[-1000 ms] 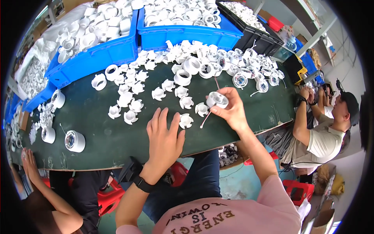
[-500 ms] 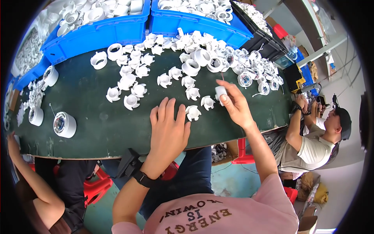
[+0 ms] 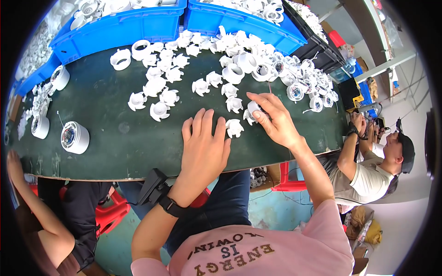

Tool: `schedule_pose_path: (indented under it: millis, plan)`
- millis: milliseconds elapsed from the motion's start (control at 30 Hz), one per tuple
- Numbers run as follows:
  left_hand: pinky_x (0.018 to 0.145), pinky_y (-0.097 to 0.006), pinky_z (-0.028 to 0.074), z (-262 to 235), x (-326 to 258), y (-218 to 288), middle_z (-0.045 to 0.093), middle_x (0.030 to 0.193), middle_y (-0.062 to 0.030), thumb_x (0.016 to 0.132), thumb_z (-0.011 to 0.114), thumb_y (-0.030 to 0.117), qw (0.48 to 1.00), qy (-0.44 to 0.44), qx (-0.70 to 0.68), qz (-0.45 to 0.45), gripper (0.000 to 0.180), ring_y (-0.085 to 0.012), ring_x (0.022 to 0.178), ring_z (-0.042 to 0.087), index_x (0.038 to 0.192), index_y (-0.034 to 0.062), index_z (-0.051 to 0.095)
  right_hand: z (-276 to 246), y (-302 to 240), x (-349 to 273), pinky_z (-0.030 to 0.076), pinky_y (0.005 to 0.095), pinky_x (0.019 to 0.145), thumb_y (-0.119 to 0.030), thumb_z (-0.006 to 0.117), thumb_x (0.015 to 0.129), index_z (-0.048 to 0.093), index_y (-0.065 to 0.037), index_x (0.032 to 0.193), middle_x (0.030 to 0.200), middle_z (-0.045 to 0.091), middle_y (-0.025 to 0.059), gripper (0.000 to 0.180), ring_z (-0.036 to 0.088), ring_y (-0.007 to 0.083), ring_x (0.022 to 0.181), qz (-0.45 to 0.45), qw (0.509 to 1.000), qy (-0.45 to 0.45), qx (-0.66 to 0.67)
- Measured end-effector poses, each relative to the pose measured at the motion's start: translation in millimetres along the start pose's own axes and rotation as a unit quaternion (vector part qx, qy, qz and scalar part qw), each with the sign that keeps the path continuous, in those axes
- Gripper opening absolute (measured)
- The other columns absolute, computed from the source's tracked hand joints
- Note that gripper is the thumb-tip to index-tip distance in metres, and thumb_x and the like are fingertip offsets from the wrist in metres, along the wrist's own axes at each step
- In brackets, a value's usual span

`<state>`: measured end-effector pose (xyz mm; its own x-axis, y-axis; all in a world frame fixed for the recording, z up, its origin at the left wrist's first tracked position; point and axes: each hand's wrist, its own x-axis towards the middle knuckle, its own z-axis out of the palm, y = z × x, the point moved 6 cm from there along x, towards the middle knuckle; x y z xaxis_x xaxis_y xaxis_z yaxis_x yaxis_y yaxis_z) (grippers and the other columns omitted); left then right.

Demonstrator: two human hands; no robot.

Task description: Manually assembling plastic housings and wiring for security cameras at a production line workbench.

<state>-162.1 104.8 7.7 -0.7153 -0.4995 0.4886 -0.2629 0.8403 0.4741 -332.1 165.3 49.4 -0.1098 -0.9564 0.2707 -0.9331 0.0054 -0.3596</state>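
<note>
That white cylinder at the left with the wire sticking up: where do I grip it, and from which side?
Probably grip the white cylinder by its smooth outer wall, left hand coming from the right: the wall shows on that side, while the circuit-board face and thin wire are toward the left.

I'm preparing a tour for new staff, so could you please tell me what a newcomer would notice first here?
Probably the white finned parts scattered across the dark green table, in front of the blue bins at the back. Next, perhaps the right hand, right of centre, holding a white round part, with the left hand nearby.
</note>
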Motion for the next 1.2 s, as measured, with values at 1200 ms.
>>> schedule_pose_path:
  millis: [1200]
  plan:
    - [0.101, -0.045, 0.035, -50.1, 24.8, 35.1, 0.041, 0.133, -0.0212, 0.063, 0.078, 0.006, 0.996, 0.009, -0.091, 0.023, 0.089, -0.0391, 0.124, 0.039, 0.14, 0.0039, 0.035, -5.8, -28.3, 9.5, 0.046, 0.0389, 0.084, -0.018, 0.062, 0.088, 0.051, -0.004, 0.122, 0.103, 0.053, 0.017, 0.038, 0.055, 0.0331, 0.093, -0.015, 0.999, -0.04, -0.029]
